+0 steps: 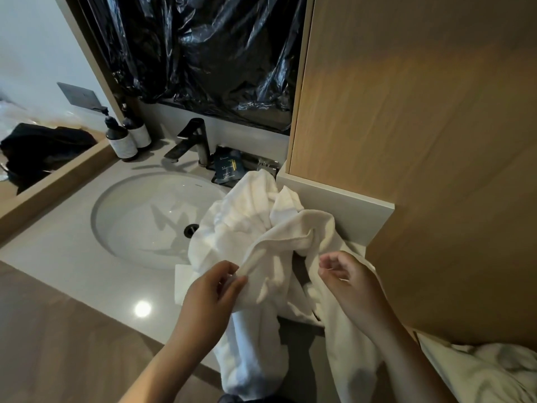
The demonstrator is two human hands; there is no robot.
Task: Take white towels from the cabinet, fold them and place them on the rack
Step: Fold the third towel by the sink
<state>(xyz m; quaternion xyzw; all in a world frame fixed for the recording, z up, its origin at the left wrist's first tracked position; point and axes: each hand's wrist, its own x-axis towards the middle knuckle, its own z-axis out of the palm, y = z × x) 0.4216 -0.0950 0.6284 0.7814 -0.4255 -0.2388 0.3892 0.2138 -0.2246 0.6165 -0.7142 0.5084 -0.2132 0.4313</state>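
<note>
Finding the hem: the person is working through a crumpled towel (261,228) to free one edge before any fold.
Towel: it is lying bunched on the counter (58,257), lapping over the right rim of the sink (139,216), pressing against the base of the wood panel (421,141) and hanging over the front edge.
Left hand (209,289): it is pinching a hem of the towel between thumb and fingers and raising it a little.
Right hand (348,280): its fingers are curling close together just above the cloth; whether they are gripping any of it cannot be told.
Doing it well: the right hand is probably needing to run along the same hem to the next corner, so both hands are holding one straight edge before lifting and shaking the towel flat.
Watching for: the hanging part is likely dragging as the towel rises, and the far bunch is sitting near the basin.
Rack: it is not showing in this view.
Other cloth (479,370): more white fabric is lying at lower right, below the panel.
</note>
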